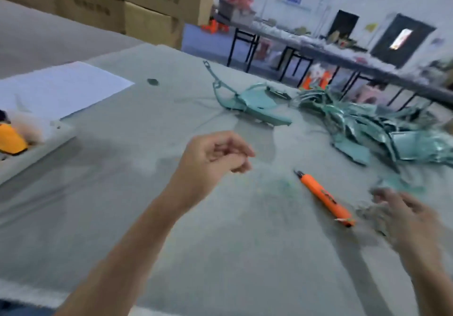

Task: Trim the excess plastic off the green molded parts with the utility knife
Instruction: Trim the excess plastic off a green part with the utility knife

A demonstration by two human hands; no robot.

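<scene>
head view shows the utility knife (323, 198) flat on the table (171, 230), blade end toward my left grip (218, 154), butt just beside my right grip (404, 220), which is spread and blurred. left grip is loosely curled, empty. green molded parts (380, 129) lie beyond.

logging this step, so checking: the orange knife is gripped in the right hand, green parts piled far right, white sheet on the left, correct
Not quite: in the head view the orange knife lies on the table, beside the right hand, which grips nothing. The green parts are piled far right and the white sheet is on the left.
</scene>
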